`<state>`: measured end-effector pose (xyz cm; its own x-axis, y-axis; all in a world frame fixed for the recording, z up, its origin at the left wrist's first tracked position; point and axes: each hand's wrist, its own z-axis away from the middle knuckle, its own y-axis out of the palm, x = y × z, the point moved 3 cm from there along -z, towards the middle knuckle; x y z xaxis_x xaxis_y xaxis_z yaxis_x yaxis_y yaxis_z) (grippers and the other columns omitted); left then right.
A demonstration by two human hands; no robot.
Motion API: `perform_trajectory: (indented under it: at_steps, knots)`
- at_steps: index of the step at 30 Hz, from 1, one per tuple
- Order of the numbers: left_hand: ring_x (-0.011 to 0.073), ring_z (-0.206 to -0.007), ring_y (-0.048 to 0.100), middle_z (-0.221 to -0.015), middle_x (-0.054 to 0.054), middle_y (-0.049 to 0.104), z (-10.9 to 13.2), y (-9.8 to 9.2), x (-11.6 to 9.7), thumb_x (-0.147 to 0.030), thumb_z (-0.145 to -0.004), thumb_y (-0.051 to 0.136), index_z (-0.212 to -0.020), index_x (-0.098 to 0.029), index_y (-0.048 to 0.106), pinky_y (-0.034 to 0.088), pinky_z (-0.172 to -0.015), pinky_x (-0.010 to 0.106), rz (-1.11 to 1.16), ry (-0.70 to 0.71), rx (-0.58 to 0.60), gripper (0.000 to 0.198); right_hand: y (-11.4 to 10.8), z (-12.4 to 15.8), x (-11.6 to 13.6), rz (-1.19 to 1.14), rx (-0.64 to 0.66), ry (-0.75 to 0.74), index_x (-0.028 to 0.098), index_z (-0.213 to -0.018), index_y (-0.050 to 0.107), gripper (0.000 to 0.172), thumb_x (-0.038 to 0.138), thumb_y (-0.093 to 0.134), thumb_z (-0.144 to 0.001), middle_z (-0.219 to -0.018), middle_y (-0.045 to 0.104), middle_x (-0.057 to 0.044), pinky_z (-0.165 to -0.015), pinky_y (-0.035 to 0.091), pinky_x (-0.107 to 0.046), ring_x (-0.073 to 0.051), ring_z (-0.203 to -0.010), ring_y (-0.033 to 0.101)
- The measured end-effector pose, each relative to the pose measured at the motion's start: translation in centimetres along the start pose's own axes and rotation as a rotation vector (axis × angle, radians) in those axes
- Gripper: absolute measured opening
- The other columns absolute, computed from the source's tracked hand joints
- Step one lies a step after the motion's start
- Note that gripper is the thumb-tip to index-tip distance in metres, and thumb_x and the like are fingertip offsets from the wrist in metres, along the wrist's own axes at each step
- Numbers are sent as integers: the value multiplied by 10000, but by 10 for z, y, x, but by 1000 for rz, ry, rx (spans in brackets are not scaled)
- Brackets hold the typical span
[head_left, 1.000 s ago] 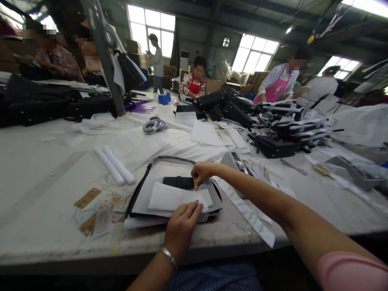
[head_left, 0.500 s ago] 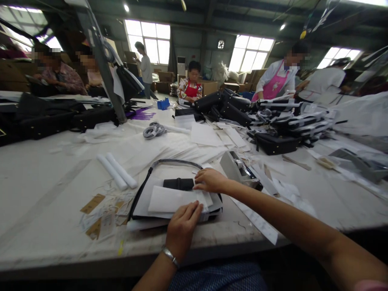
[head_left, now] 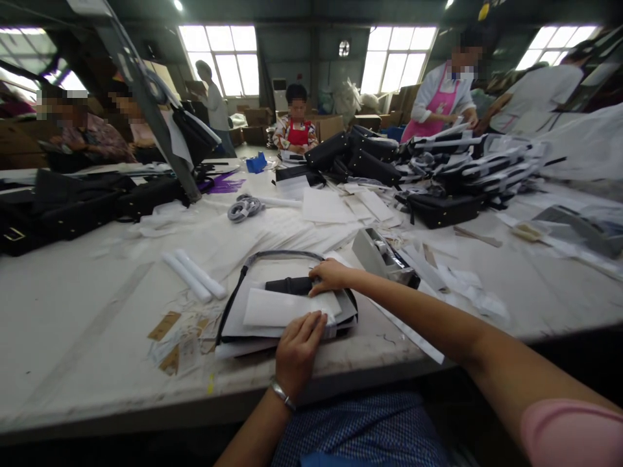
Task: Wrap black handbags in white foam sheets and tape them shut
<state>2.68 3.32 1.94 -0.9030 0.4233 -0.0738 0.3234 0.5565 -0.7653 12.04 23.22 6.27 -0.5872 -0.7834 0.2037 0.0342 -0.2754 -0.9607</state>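
A black handbag (head_left: 232,331) lies flat on the worktable near its front edge, its handle arched away from me. White foam sheet (head_left: 280,309) and paper cover much of its front, leaving a black strap-like piece (head_left: 287,285) showing. My left hand (head_left: 298,350), with a bracelet at the wrist, lies with fingers outstretched on the right end of the foam, by clear tape. At the bag's upper right, my right hand (head_left: 333,275) has thumb and fingers curled around the end of the black piece; what they pinch is hidden.
A grey tape dispenser (head_left: 382,256) stands right of the bag. To the left lie white foam rolls (head_left: 195,275) and brown tags (head_left: 164,325). Coiled grey cords (head_left: 244,207) and paper sheets (head_left: 326,206) lie farther back, before piled black bags (head_left: 445,211). Several people work beyond.
My right hand has shifted slightly, its fingers now curled at the black piece's end. The foam sheet sits a little higher over that piece. My left hand stays on the foam; the view has shifted.
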Motion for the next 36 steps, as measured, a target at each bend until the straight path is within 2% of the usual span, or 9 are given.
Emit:
perform_trajectory:
  at_steps: [5, 10, 14, 17, 22, 25, 28, 31, 36]
  knots:
    - [231, -1101, 621, -1268, 73, 662, -5, -5, -2, -118, -944, 510, -1324, -204, 578, 535, -944, 397, 2, 5, 5, 396, -6, 31, 2, -93, -174, -13, 208, -1094, 721, 254, 364, 628, -917, -1129, 717, -67, -961, 418, -286, -213, -1080, 639]
    - [217, -1133, 608, -1268, 65, 658, -15, -16, -3, -135, -935, 514, -1308, -223, 582, 493, -1030, 413, 118, -32, 59, 389, 9, 102, 37, -238, -530, 4, 198, -1200, 667, 302, 324, 491, -989, -1210, 680, -88, -1030, 419, -328, -208, -1145, 607]
    - [185, -1220, 568, -1339, 61, 614, -21, -38, 10, -166, -952, 503, -1368, -209, 514, 459, -1082, 362, 147, 27, 131, 418, 48, 136, 64, -100, -514, -127, 213, -1429, 472, 592, 307, 658, -875, -1428, 527, -109, -1179, 217, -515, -296, -1351, 439]
    - [248, -1329, 482, -1453, 93, 512, -20, -59, 29, -237, -954, 532, -1422, -190, 454, 417, -1118, 450, -57, 137, 182, 477, 60, 139, 50, 56, -499, -128, 245, -1486, 382, 656, 125, 578, -872, -1495, 451, -87, -1196, 126, -562, -291, -1413, 351]
    - [311, -1411, 363, -1545, 115, 374, -2, -76, 58, -316, -921, 587, -1490, -160, 351, 407, -1120, 493, -280, 151, 259, 636, 50, 144, 22, 123, -621, 3, 242, -1408, 498, 543, 51, 454, -902, -1451, 504, -90, -1193, 165, -574, -288, -1402, 371]
    - [288, -1372, 428, -1499, 112, 449, 16, -65, 63, -254, -939, 547, -1465, -155, 397, 436, -1104, 460, -269, 121, 238, 556, 57, 153, 36, -170, -725, 103, 227, -1315, 578, 399, 160, 465, -938, -1307, 616, -119, -1107, 381, -509, -283, -1255, 535]
    - [273, -1333, 482, -1438, 115, 523, 30, -48, 63, -162, -951, 482, -1439, -155, 438, 457, -1085, 453, -226, 92, 163, 490, 81, 151, 61, -779, -635, 285, 215, -1197, 609, 314, 309, 563, -900, -1077, 705, -116, -876, 561, -452, -274, -982, 678]
    - [265, -1315, 504, -1418, 111, 545, 38, -40, 64, -132, -952, 460, -1454, -176, 419, 476, -1068, 441, -184, 63, 112, 506, 103, 140, 83, -1458, -504, 453, 209, -1144, 577, 399, 346, 688, -786, -1131, 685, -115, -871, 575, -420, -266, -1018, 682]
    - [254, -1277, 542, -1390, 105, 573, 39, -43, 67, -188, -965, 494, -1490, -218, 356, 508, -1030, 412, -82, 33, 56, 544, 105, 115, 98, -2057, -679, 579, 218, -1053, 533, 425, 216, 700, -662, -1002, 683, -58, -974, 501, -372, -208, -1066, 657]
